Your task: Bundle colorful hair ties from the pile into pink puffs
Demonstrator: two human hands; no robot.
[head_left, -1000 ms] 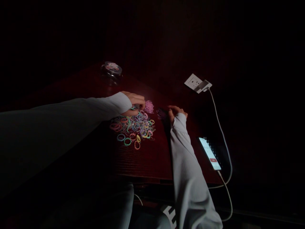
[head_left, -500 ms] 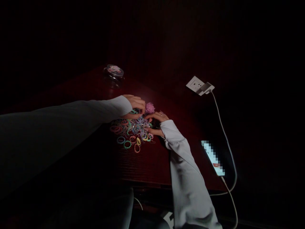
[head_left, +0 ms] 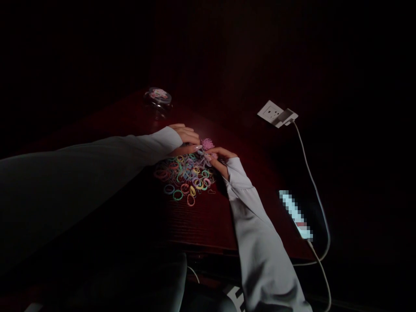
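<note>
A heap of colourful hair ties [head_left: 183,171] lies on the dark red wooden table, with several loose rings along its near edge. Over the heap's far side, my right hand [head_left: 223,158] pinches a pale greyish hair tie [head_left: 204,157] between thumb and fingers. My left hand [head_left: 185,138] is closed against the same tie from the left, its thumb tip touching it; the exact grip is partly hidden. A fluffy pink hair tie [head_left: 207,143] sits just beyond both hands.
A clear jar [head_left: 158,102] with a patterned lid stands at the table's far left. On the right, a lit phone [head_left: 295,214] is plugged into a white cable [head_left: 307,167] that runs to a wall socket [head_left: 270,113]. The table's front edge [head_left: 204,246] is near me; the surroundings are dark.
My right hand has lifted off the heap and moved up to my left hand, now pinching a pale hair tie. My left thumb has come up beside it. The view has shifted slightly.
</note>
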